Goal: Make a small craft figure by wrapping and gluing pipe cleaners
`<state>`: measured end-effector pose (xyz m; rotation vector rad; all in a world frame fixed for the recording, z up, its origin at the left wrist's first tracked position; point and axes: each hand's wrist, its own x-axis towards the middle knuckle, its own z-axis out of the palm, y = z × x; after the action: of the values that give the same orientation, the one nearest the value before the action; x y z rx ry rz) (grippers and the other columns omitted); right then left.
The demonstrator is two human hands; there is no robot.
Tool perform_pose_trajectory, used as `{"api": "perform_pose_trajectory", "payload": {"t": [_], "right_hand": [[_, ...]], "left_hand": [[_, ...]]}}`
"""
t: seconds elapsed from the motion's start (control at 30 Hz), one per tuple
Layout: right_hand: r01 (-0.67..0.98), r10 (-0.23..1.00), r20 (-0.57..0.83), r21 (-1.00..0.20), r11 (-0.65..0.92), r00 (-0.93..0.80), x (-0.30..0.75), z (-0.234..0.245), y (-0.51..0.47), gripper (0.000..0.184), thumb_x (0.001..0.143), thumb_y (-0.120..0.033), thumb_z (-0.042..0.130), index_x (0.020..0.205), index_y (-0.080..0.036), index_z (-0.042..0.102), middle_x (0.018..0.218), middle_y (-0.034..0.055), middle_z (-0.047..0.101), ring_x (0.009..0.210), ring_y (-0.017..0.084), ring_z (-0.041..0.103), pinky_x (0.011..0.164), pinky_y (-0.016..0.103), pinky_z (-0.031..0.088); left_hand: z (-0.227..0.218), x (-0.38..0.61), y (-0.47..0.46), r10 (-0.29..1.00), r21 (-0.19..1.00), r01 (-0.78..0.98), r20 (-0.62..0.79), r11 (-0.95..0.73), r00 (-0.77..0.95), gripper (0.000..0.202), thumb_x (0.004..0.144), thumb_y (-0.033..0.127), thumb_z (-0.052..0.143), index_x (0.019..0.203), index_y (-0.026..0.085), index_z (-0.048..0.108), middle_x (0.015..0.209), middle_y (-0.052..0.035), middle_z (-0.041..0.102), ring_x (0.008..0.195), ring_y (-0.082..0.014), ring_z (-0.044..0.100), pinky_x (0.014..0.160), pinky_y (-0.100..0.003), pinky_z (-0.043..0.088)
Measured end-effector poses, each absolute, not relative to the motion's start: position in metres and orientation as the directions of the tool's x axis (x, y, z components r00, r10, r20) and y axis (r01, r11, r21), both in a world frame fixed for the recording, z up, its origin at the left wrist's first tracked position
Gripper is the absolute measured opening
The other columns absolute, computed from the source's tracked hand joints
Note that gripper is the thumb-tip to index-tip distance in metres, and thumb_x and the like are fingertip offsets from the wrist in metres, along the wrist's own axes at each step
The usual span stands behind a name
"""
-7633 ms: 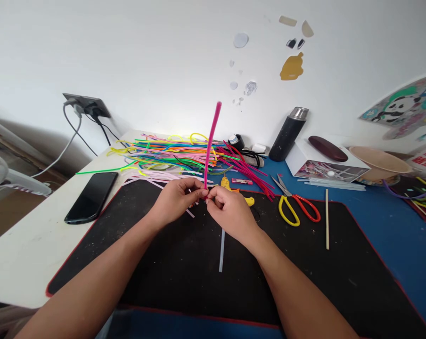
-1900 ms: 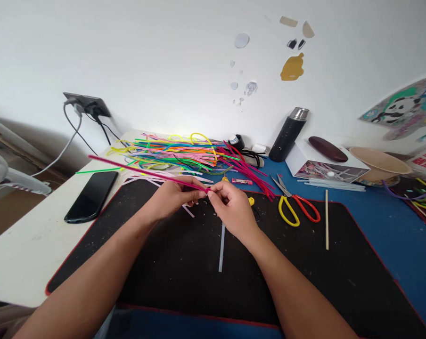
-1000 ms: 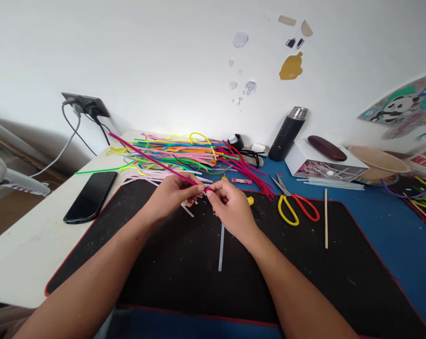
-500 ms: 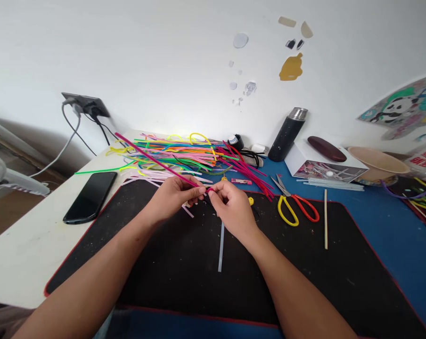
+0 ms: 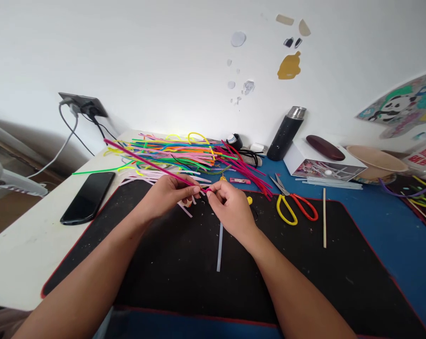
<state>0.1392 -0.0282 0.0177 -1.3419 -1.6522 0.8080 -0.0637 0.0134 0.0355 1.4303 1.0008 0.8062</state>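
Note:
A magenta pipe cleaner (image 5: 142,160) runs between my two hands, its long free part slanting up to the left over the pile. My left hand (image 5: 174,192) pinches it between thumb and fingers. Close beside, my right hand (image 5: 227,197) grips its near end, where a small magenta bend shows at the fingertips. Below the right hand lies a translucent glue stick (image 5: 220,249) on the black mat (image 5: 170,273). Small pale and yellow pieces lie partly hidden behind my hands.
Behind my hands is a heap of colored pipe cleaners (image 5: 177,153). Left lies a phone (image 5: 88,197). To the right are scissors (image 5: 290,200), a wooden stick (image 5: 324,219), a dark thermos (image 5: 287,134), a white box (image 5: 328,162) and a bowl (image 5: 375,159).
The pipe cleaner's free end has swung lower and to the left. My left hand has shifted slightly left, leaving a little more gap between the fingertips.

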Motion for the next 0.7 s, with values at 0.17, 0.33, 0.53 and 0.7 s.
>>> {"api": "perform_pose_trajectory", "payload": {"t": [0.17, 0.33, 0.53, 0.7], "right_hand": [[0.455, 0.973, 0.207, -0.86, 0.23, -0.099, 0.139, 0.018, -0.029, 0.009, 0.093, -0.03, 0.06, 0.087, -0.023, 0.063, 0.056, -0.0082, 0.046, 0.052, 0.013, 0.045, 0.056, 0.027, 0.032], [0.481, 0.968, 0.216, -0.84, 0.251, -0.129, 0.138, 0.02, -0.031, 0.008, 0.092, -0.026, 0.059, 0.086, -0.023, 0.063, 0.055, -0.0083, 0.046, 0.05, 0.012, 0.044, 0.055, 0.027, 0.031], [0.517, 0.961, 0.219, -0.811, 0.274, -0.166, 0.137, 0.019, -0.032, 0.007, 0.089, -0.021, 0.06, 0.083, -0.023, 0.062, 0.052, -0.0095, 0.042, 0.048, 0.011, 0.039, 0.054, 0.027, 0.026], [0.569, 0.958, 0.192, -0.772, 0.282, -0.214, 0.136, 0.02, -0.032, 0.009, 0.089, -0.021, 0.061, 0.08, -0.023, 0.06, 0.051, -0.0095, 0.042, 0.047, 0.011, 0.037, 0.053, 0.028, 0.024]], "left_hand": [[0.034, -0.065, 0.014, 0.923, 0.99, 0.143, -0.066, 0.012, 0.38, 0.043, 0.073, 0.053, 0.091, 0.086, 0.014, 0.078, 0.071, -0.0054, 0.075, 0.06, -0.0153, 0.065, 0.059, -0.027, 0.055], [0.03, -0.065, 0.012, 0.944, 0.985, 0.17, -0.061, 0.005, 0.324, 0.048, 0.072, 0.056, 0.09, 0.09, 0.013, 0.079, 0.073, -0.0059, 0.075, 0.061, -0.0166, 0.066, 0.06, -0.027, 0.055], [0.024, -0.063, 0.009, 0.949, 0.973, 0.214, 0.015, -0.086, 0.315, 0.043, 0.077, 0.054, 0.086, 0.091, 0.014, 0.079, 0.076, -0.0053, 0.075, 0.061, -0.0161, 0.064, 0.059, -0.027, 0.052], [0.017, -0.06, 0.008, 0.925, 0.947, 0.253, 0.095, -0.198, 0.368, 0.033, 0.085, 0.05, 0.08, 0.086, 0.016, 0.078, 0.074, -0.0024, 0.072, 0.062, -0.0144, 0.062, 0.06, -0.025, 0.049]]}}
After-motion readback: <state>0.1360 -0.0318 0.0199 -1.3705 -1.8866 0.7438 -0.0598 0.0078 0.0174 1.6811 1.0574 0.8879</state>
